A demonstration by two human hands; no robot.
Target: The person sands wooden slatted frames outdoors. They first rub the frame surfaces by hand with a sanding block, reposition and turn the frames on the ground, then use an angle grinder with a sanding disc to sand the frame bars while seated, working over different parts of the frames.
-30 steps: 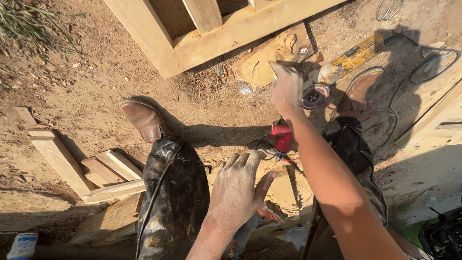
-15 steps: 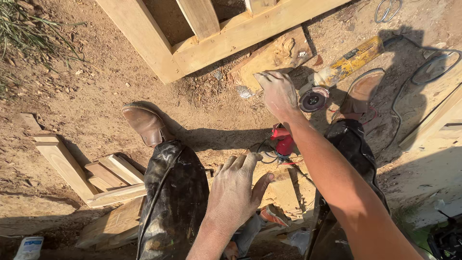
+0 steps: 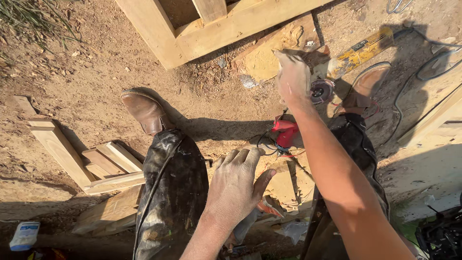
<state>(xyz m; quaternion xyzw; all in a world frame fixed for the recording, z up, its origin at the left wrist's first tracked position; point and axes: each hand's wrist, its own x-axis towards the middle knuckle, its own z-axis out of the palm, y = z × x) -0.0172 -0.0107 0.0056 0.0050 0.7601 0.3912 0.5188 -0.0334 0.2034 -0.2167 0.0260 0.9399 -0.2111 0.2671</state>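
The left hand (image 3: 236, 185) hangs nearest the camera, palm down, fingers spread flat and holding nothing, just inside the left knee of the dark, paint-smeared trousers (image 3: 171, 192). Beyond it a small red tool (image 3: 285, 132) with a black cord lies on the dirt between the legs. One brown boot (image 3: 144, 110) shows clearly, left of the red tool; a second boot (image 3: 365, 86) stands to its upper right.

Farther out, the right hand (image 3: 292, 77) reaches down above the red tool. Its fingers curl loosely toward a yellow angle grinder (image 3: 353, 55), whose round grey disc (image 3: 321, 90) sits just beside the wrist; whether they grip anything cannot be told. The grinder is a long yellow body with dark ends, dusty, lying slantwise to the upper right of the red tool, with one cable (image 3: 423, 62) looping off its far end.

Farthest, one pale timber frame (image 3: 226, 31) lies across the top, and a few short offcuts (image 3: 103, 163) sit far left of the red tool.
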